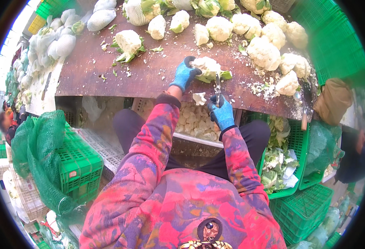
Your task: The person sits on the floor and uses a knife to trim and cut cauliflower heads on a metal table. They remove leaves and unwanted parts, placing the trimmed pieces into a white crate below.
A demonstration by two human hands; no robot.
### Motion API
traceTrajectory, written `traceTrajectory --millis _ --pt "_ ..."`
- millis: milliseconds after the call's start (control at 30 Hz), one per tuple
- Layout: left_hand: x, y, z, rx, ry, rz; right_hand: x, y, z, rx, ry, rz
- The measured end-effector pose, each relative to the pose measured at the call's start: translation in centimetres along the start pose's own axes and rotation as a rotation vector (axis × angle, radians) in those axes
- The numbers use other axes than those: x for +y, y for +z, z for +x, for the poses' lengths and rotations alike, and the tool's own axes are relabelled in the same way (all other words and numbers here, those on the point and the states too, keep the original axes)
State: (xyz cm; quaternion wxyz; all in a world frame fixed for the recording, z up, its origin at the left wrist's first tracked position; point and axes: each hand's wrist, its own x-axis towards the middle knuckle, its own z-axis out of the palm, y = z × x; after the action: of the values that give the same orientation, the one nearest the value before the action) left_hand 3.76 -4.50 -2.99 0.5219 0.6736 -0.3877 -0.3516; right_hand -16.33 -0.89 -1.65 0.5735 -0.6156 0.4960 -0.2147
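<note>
My left hand (185, 73), in a blue and black work glove, grips the left side of a cauliflower head (206, 67) at the table's near part. In my right hand (221, 112), gloved alike, is a knife (217, 85) whose blade points away from me and meets the right side of that head, beside a green leaf. A cut cauliflower floret (199, 98) is at the table's near edge, between my hands. Farther off to the left lies a cauliflower with leaves (128, 43).
Many cauliflowers (263, 53) line the brown table (107, 77) at the far side and right. A wooden-handled knife (304, 119) lies at its right end. Below are a crate of florets (198, 141) and a green crate of leaves (297, 174). Netted cauliflowers (65, 45) are piled at left.
</note>
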Motion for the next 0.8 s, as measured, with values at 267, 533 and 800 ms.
traceTrajectory --millis 267,533,800 --pt "1.9 2.2 -3.2 0.249 0.081 0.355 -1.2 0.7 1.8 0.114 -0.164 -0.539" --pt "3.5 3.2 -3.2 0.289 0.027 0.406 -2.6 1.1 4.0 0.095 -0.035 -0.742" --pt "2.8 2.3 -1.3 0.194 0.054 0.441 -4.1 -2.4 8.9 -0.243 -0.005 -0.513"
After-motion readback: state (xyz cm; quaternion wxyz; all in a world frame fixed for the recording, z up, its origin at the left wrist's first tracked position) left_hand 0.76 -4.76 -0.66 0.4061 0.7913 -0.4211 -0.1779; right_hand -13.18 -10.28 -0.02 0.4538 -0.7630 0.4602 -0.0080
